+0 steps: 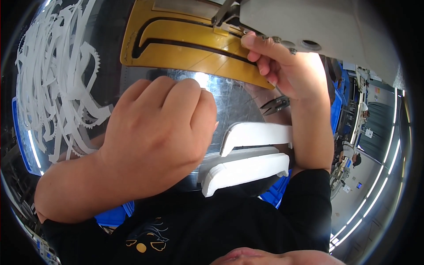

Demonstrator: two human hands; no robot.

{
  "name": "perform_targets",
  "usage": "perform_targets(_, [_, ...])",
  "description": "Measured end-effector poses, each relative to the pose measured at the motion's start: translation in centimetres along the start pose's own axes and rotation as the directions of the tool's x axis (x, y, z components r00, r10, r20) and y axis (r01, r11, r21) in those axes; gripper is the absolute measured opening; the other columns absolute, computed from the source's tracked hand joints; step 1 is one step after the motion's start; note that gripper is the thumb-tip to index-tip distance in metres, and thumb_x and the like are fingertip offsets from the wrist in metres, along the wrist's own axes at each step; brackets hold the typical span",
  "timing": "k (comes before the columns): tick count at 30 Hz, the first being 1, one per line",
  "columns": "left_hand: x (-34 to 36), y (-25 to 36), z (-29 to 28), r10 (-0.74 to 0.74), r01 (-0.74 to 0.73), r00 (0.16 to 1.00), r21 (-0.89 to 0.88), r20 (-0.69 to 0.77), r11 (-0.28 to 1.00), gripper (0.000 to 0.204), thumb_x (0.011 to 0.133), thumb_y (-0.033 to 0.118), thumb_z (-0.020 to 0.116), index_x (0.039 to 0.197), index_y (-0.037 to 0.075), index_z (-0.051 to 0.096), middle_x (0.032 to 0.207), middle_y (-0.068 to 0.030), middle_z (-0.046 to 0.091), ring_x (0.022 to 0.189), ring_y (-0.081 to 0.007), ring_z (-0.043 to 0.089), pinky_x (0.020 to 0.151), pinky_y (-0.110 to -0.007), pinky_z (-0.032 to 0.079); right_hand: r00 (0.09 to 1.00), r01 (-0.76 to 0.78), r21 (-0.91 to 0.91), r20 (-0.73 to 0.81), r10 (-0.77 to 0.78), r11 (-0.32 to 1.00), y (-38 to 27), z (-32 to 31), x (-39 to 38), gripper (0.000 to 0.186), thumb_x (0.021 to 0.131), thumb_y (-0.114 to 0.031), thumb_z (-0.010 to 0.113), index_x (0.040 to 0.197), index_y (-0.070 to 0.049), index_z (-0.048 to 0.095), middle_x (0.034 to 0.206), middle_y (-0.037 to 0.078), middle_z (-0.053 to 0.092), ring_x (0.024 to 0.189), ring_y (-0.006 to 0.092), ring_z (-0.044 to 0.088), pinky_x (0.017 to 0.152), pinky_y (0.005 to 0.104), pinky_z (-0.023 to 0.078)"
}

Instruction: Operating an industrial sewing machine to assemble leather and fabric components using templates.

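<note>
A yellow template plate (185, 55) with a black-edged curved slot lies under the sewing machine head (304, 22). My right hand (285, 66) is at the plate's right end, thumb and forefinger brought together close to the presser foot (227, 15). Whatever sits between those fingertips is too small to make out. Just below the plate's front edge, my left hand (163, 119) is closed into a fist, back upward; its fingertips and anything inside are hidden. Beside my right wrist are dark thread snips (274, 105).
Two stacks of curved white pieces (260, 134) (247, 170) lie on the shiny table near my body. White scrap strips (57, 79) heap up at the left. Blue bins (276, 192) show below the table edge. Other people and workstations are in the right background.
</note>
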State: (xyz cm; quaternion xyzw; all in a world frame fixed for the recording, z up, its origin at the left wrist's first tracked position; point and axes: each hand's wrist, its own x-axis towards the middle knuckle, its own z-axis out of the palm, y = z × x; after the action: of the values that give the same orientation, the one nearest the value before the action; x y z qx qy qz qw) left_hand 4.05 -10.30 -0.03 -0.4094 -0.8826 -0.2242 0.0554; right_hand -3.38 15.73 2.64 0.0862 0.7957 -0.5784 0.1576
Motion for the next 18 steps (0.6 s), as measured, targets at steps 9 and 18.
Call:
perform_targets(9, [0.03, 0.01, 0.0, -0.009, 0.009, 1.0, -0.014, -0.004, 1.0, 0.051, 0.074, 0.014, 0.091, 0.117, -0.006, 0.073, 0.108, -0.0163, 0.066, 0.082, -0.0287, 0.067, 0.073, -0.04, 0.055, 1.0, 0.005, 0.057, 0.03, -0.007, 0.998, 0.03, -0.31, 0.12, 0.018, 0.093, -0.014, 0.089, 0.088, -0.002, 0.077, 0.077, 0.007, 0.075, 0.056, 0.0101, 0.066, 0.043, 0.0234, 0.046])
perform_targets(18, [-0.02, 0.03, -0.08, -0.012, 0.012, 1.0, -0.005, 0.004, 1.0, 0.052, 0.074, 0.015, 0.091, 0.118, -0.006, 0.073, 0.108, -0.0162, 0.066, 0.083, -0.0285, 0.067, 0.074, -0.04, 0.055, 1.0, -0.004, 0.075, 0.016, 0.003, 0.997, 0.14, -0.25, 0.16, 0.019, 0.093, -0.014, 0.09, 0.088, -0.001, 0.077, 0.077, 0.007, 0.075, 0.055, 0.0101, 0.065, 0.042, 0.0236, 0.045])
